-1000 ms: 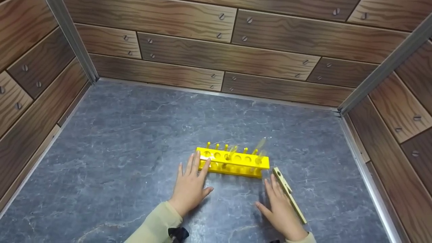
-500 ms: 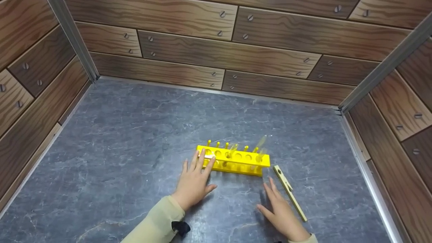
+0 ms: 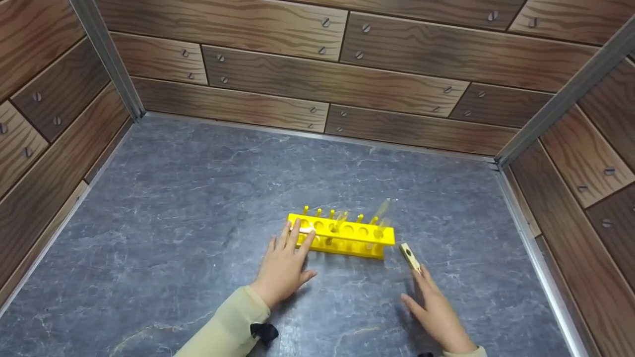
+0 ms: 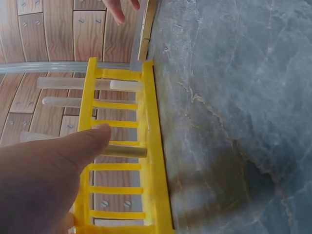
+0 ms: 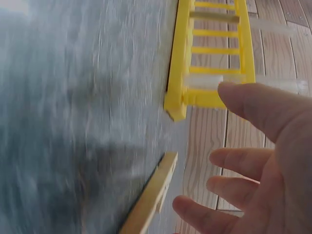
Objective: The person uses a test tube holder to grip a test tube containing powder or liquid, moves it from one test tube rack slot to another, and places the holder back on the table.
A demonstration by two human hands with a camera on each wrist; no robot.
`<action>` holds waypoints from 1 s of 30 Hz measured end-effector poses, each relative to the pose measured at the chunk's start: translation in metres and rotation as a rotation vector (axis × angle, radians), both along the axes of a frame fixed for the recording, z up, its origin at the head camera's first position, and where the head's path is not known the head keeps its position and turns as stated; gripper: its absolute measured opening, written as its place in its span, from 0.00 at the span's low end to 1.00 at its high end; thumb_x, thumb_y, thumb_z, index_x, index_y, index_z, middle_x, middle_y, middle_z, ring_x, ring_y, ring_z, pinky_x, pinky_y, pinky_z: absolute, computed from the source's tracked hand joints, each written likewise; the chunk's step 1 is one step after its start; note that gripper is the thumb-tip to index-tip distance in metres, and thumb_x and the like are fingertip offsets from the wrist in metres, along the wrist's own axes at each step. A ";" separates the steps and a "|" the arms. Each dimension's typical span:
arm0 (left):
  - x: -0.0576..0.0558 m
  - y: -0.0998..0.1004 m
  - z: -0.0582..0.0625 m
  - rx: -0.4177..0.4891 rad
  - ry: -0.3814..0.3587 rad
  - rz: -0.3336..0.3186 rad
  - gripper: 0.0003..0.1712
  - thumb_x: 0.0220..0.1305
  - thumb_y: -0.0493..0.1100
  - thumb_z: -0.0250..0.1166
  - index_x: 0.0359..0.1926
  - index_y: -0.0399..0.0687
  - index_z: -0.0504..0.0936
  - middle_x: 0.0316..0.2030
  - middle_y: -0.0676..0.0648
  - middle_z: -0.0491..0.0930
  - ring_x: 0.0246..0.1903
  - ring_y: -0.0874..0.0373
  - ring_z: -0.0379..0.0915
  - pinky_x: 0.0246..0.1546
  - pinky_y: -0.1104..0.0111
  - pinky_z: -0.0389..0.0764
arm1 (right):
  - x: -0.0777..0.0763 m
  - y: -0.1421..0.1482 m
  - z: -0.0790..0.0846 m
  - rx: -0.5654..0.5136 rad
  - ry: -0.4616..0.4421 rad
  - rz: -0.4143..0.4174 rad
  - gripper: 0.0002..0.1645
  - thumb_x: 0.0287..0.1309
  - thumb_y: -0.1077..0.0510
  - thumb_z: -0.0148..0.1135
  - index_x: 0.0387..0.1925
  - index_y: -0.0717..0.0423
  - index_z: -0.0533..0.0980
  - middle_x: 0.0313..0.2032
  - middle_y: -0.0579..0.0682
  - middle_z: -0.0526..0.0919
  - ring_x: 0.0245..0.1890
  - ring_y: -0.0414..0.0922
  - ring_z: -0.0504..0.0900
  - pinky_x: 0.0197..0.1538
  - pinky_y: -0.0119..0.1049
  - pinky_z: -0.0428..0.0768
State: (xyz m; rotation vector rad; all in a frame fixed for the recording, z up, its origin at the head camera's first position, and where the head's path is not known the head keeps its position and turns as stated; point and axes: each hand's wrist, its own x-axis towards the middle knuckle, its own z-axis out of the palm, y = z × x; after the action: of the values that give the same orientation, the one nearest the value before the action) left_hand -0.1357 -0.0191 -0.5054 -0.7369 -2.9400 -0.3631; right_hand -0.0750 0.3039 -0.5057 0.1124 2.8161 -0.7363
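Observation:
A yellow test tube rack point(image 3: 354, 240) stands upright on the grey surface, with a row of pegs along its far side. Clear test tubes point(image 3: 383, 207) stick up from its right end, and more glass shows at its middle. My left hand point(image 3: 282, 272) rests straight fingers on the rack's left end, its thumb pointing right. To the right of the rack lies a wooden test tube holder point(image 3: 408, 256). Over it is my right hand point(image 3: 439, 312), covering its near part in the head view. In the right wrist view this hand's fingers are spread, apart from the holder point(image 5: 155, 190).
Wood-patterned panels point(image 3: 268, 64) wall the back and both sides. Metal strips point(image 3: 317, 135) run along the base of the walls, and metal posts point(image 3: 106, 59) stand in the corners. The grey marbled floor point(image 3: 198, 198) spreads around the rack.
My right hand has moved right, from beside the wooden test tube holder to over it. My left hand has slid slightly right along the rack's end; the rack stays in place.

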 end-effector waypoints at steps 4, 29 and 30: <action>0.002 0.001 0.004 -0.017 -0.009 0.004 0.48 0.55 0.64 0.63 0.71 0.49 0.56 0.70 0.34 0.46 0.67 0.37 0.43 0.55 0.42 0.64 | 0.000 0.010 0.000 0.028 0.039 -0.034 0.40 0.63 0.48 0.56 0.66 0.69 0.57 0.64 0.70 0.58 0.62 0.66 0.59 0.60 0.62 0.59; 0.000 0.005 0.012 -0.050 -0.079 0.020 0.49 0.54 0.61 0.65 0.71 0.49 0.54 0.69 0.30 0.42 0.68 0.37 0.40 0.57 0.48 0.65 | -0.040 0.030 -0.014 0.210 -0.033 -0.080 0.36 0.59 0.51 0.60 0.59 0.75 0.64 0.52 0.73 0.69 0.51 0.66 0.71 0.50 0.60 0.70; 0.000 0.005 0.012 -0.053 -0.074 0.020 0.49 0.54 0.61 0.65 0.71 0.49 0.55 0.69 0.30 0.43 0.68 0.37 0.41 0.57 0.48 0.65 | -0.041 0.030 -0.014 0.219 -0.029 -0.077 0.36 0.59 0.51 0.60 0.58 0.75 0.65 0.51 0.72 0.70 0.50 0.66 0.72 0.49 0.59 0.71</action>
State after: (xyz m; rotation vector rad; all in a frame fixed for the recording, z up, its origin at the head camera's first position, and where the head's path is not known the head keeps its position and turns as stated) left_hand -0.1354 -0.0141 -0.4930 -0.7147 -3.0354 -0.3192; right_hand -0.1156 0.3337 -0.5202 0.2664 2.8693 -0.4352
